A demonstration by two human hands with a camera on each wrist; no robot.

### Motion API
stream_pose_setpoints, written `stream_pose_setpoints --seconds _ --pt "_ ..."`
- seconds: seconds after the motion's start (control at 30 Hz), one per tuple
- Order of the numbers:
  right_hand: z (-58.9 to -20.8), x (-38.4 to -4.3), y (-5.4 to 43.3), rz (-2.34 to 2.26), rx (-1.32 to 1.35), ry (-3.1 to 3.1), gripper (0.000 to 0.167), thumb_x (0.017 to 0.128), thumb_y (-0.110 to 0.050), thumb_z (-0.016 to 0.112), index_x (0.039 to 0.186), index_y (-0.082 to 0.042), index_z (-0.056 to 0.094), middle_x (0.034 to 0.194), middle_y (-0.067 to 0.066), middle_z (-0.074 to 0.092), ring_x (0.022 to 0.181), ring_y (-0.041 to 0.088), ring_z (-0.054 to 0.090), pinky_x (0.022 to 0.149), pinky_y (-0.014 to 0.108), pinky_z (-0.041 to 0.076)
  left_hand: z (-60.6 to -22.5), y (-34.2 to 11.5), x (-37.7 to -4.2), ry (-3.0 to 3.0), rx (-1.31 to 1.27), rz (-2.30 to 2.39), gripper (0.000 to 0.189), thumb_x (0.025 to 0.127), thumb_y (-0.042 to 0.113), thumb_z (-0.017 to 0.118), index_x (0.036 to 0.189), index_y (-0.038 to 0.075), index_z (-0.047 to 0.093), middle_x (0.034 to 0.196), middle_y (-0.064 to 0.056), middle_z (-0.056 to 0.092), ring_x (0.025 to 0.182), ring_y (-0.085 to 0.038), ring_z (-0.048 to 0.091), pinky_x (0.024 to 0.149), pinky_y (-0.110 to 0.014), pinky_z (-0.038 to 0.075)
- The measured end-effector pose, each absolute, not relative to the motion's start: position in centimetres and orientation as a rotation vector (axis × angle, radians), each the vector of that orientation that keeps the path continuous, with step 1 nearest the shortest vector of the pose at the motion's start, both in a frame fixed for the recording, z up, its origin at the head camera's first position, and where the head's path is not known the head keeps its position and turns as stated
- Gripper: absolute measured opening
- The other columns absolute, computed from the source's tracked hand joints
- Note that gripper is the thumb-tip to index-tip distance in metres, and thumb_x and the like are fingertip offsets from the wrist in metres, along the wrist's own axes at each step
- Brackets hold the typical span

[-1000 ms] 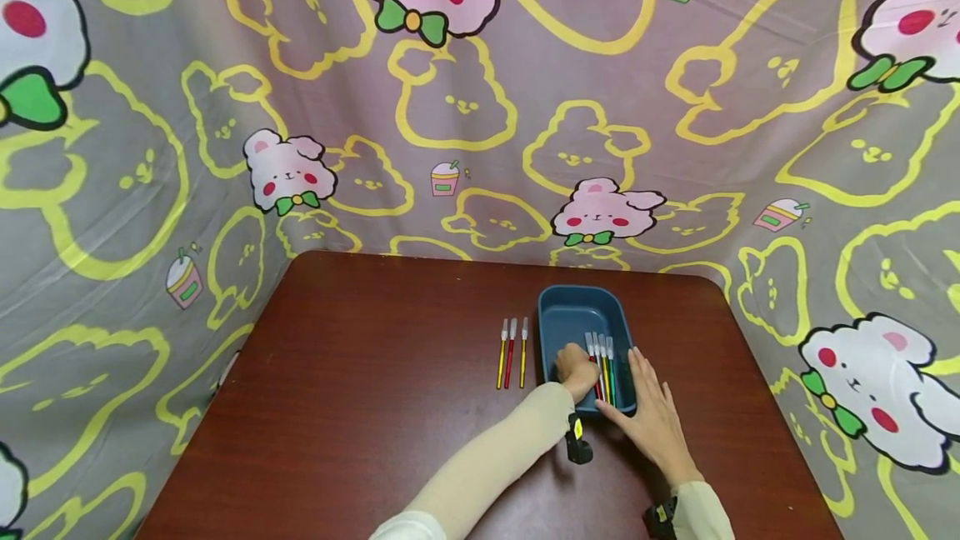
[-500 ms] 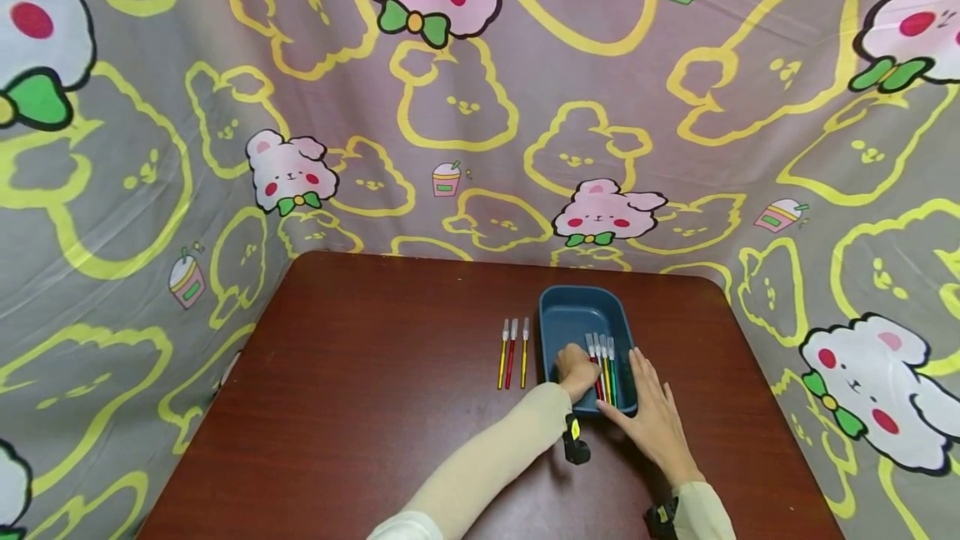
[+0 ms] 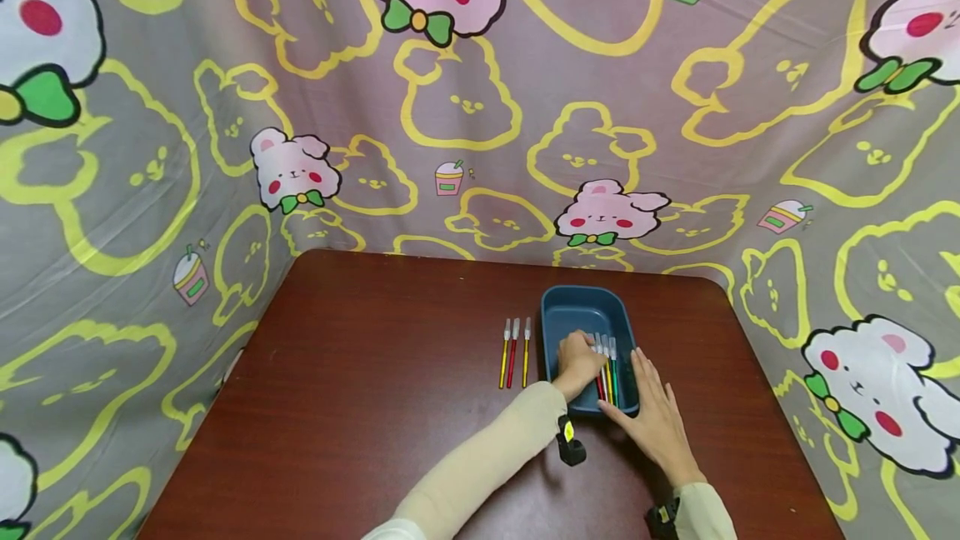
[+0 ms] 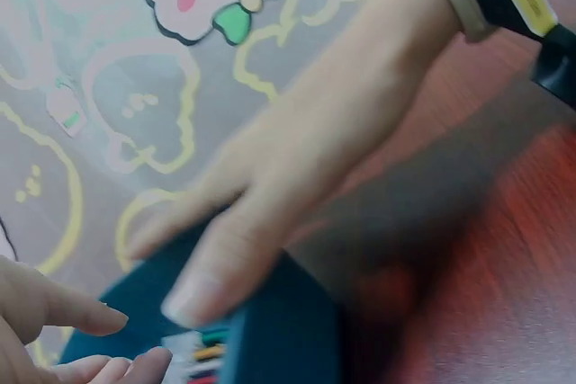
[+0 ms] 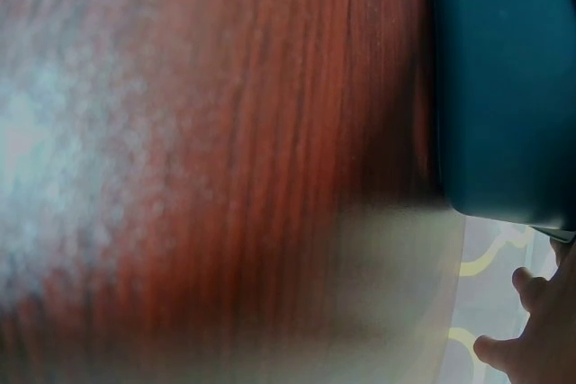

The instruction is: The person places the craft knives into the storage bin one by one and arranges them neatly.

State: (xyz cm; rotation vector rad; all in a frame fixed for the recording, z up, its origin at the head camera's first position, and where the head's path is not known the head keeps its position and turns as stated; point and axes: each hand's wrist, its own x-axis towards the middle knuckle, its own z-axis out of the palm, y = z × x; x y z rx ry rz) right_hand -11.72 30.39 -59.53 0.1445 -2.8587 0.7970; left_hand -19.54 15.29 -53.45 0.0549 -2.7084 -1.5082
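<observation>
A dark blue tray (image 3: 576, 315) stands on the table. Several slim pen-shaped tools (image 3: 614, 382), with red, yellow and green barrels and pale caps, lie side by side in its near right part. Over them, inside the tray, is my left hand (image 3: 579, 361); in the left wrist view its fingertips (image 4: 112, 319) are apart, with nothing seen between them. My right hand (image 3: 660, 423) rests against the tray's right side, fingers extended and thumb at the near rim. Left of the tray lie a yellow tool (image 3: 503, 363), a red one (image 3: 512, 363) and another yellow one (image 3: 527, 363).
The brown table (image 3: 390, 373) extends to both sides of the tray. A patterned cloth (image 3: 480, 107) hangs behind and at the sides of the table. In the right wrist view, the tray's outer wall (image 5: 508, 87) fills the upper right.
My left hand has shifted slightly farther from me within the tray, and its wrist has edged left. The right hand stays at the tray's side. The tools on the table lie still.
</observation>
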Motion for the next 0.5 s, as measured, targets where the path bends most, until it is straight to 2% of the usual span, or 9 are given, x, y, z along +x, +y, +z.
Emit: stream_pose_setpoints --seconds 0.07,0.2,0.3,0.5 --pt "-59.5 -11.7 30.4 0.791 0.141 -2.863 0.109 0.090 -0.054 0.077 0.169 -0.008 0.018 0.173 0.020 0.022 0.155 0.048 0.024 0.115 0.079 0.018 -52.7 15.0 -19.7 -2.716 0.065 -1.543 0.021 0.077 0.004 0.088 0.094 0.002 0.076 0.069 -0.004 0.073 0.069 -0.021 0.072 0.069 -0.030 0.057" --pt "-59.4 -11.7 30.4 0.788 0.132 -2.870 0.110 0.090 -0.055 0.077 0.169 -0.007 0.018 0.173 0.020 0.022 0.154 0.048 0.025 0.115 0.079 0.018 -51.4 14.2 -19.9 -2.693 0.081 -1.692 0.020 0.082 0.003 0.088 0.098 0.002 0.076 0.062 -0.002 0.071 0.052 -0.015 0.071 0.054 -0.021 0.054" --pt "-59.5 -11.8 30.4 0.793 0.129 -2.870 0.110 0.090 -0.055 0.078 0.169 -0.007 0.018 0.173 0.020 0.022 0.154 0.049 0.025 0.115 0.079 0.018 -50.7 13.2 -20.0 -2.638 0.070 -1.818 0.020 0.083 0.002 0.086 0.100 0.001 0.075 0.067 -0.001 0.072 0.053 -0.018 0.072 0.048 -0.019 0.051" --pt "-59.5 -11.8 30.4 0.818 0.127 -2.873 0.112 0.089 -0.056 0.078 0.170 -0.009 0.016 0.173 0.019 0.021 0.155 0.048 0.023 0.116 0.079 0.017 -49.9 10.7 -20.3 -2.518 0.033 -1.991 0.022 0.085 -0.003 0.082 0.105 -0.004 0.074 0.073 -0.004 0.072 0.053 -0.017 0.071 0.051 -0.022 0.055"
